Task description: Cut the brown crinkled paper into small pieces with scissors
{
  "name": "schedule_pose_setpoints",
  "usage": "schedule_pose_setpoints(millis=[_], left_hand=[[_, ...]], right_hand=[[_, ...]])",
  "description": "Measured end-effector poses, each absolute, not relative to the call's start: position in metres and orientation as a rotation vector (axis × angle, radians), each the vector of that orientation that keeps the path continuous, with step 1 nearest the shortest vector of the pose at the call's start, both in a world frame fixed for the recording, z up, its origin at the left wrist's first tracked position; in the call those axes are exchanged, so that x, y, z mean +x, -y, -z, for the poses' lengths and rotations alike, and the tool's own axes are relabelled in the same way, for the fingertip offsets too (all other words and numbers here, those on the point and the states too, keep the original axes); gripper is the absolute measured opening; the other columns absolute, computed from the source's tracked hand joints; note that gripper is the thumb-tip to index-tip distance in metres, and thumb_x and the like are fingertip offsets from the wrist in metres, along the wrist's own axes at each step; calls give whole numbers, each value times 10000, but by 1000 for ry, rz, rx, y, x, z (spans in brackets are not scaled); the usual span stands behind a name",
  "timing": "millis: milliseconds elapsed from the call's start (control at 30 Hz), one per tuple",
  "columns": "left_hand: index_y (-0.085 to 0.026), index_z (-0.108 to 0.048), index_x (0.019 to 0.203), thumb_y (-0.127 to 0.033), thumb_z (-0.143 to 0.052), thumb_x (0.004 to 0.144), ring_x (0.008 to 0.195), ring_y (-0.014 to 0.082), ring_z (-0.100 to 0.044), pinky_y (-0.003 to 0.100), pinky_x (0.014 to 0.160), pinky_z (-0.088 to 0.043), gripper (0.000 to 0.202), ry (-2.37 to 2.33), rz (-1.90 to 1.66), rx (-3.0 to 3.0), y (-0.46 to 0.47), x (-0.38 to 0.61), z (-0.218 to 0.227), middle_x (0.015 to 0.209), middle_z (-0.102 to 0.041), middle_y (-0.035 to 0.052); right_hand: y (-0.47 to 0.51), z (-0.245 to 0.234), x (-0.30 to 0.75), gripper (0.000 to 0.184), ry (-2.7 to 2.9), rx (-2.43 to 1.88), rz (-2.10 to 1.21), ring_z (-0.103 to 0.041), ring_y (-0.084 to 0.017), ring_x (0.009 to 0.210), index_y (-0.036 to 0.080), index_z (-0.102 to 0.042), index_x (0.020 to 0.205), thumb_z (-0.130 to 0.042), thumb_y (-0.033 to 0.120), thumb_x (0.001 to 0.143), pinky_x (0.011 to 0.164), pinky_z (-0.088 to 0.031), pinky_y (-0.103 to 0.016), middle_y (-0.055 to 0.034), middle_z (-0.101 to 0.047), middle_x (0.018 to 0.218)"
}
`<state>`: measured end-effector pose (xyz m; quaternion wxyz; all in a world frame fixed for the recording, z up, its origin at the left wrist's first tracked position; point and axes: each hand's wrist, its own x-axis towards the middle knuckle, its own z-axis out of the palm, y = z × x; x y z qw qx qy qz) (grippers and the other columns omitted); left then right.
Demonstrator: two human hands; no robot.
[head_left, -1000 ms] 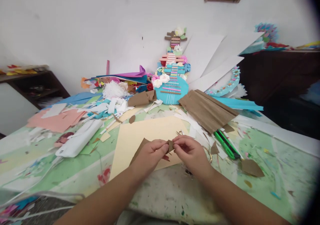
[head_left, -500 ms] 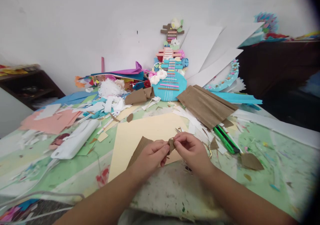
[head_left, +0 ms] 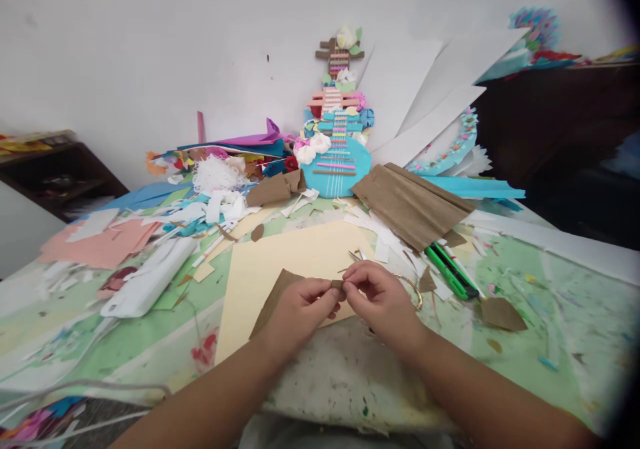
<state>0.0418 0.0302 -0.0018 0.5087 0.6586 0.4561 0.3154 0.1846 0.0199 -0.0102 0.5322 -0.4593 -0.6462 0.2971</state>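
My left hand (head_left: 300, 309) and my right hand (head_left: 377, 299) meet over the near middle of the table, both pinching a small folded brown paper piece (head_left: 338, 286) between fingertips. A larger brown paper scrap (head_left: 273, 297) lies under my left hand on a cream sheet (head_left: 290, 262). Both hands are closed on the small piece. Its shape is mostly hidden by my fingers.
A pleated brown paper stack (head_left: 410, 202) and a green cutter (head_left: 447, 270) lie to the right. A white case (head_left: 150, 277) and pink paper (head_left: 100, 242) lie left. A blue paper guitar (head_left: 337, 159) leans on the wall among scraps. Scissor handles (head_left: 414, 285) show by my right hand.
My hands have stayed together on the brown piece, with the fingers pressing it smaller and lower. The view has tilted down slightly.
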Motion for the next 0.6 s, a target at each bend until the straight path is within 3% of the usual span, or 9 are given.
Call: schedule_pose_setpoints(millis=[100, 233, 367, 600], left_hand=[[-155, -605, 676, -286, -446, 734, 618, 126, -496, 240, 594, -391, 214, -1111, -770, 1631, -30, 43, 0, 611, -540, 1], [-160, -546, 559, -250, -428, 734, 618, 125, -495, 231, 595, -379, 229, -1145, -745, 1694, -29, 44, -3, 581, -521, -8], [-164, -556, 577, -263, -430, 733, 619, 130, -500, 227, 595, -376, 224, -1161, -733, 1762, -28, 44, -1, 584, -534, -9], [-172, -572, 618, -320, -439, 739, 584, 122, -500, 210, 550, -363, 233, -1164, -670, 1776, -29, 45, 3, 561, -543, -17]], right_hand=[[-19, 11, 184, 34, 1462, -1110, -842, -525, -124, 703, 193, -501, 701, -513, 171, 677, 635, -446, -272, -17, -530, 761], [-18, 9, 185, 211, 1446, -1194, -978, -526, -134, 731, 208, -527, 868, -556, 234, 661, 646, -445, -285, -26, -557, 841], [-20, 7, 187, 60, 1596, -1168, -920, -511, -127, 711, 203, -573, 712, -531, 191, 671, 633, -424, -266, -4, -551, 741], [-22, 4, 191, 116, 1573, -1141, -1019, -500, -113, 665, 194, -549, 620, -482, 191, 714, 611, -402, -248, 14, -511, 671]])
